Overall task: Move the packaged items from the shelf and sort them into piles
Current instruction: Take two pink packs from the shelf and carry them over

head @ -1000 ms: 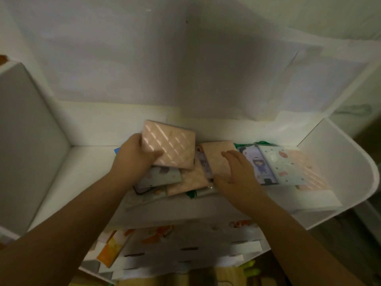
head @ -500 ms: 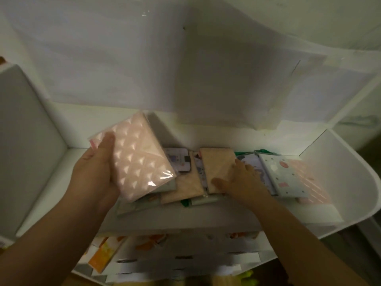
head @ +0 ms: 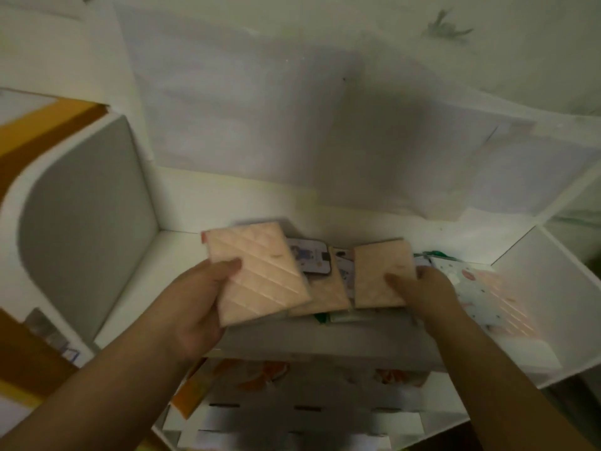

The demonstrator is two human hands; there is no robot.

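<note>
Shelf [head: 182, 271] of white board, with raised side panels, holds my scatter of packaged items. My left hand [head: 195, 304] grips a flat pink quilted plastic packet [head: 257, 275], thumb on top and fingers beneath, lifted above the shelf's left part. My right hand [head: 422, 291] pinches a second pink quilted packet [head: 380, 275] at its right edge, over the middle of the pile. Beside them I see a white illustrated card pack [head: 312, 260] and a pale dotted packet [head: 471, 288] at the right.
</note>
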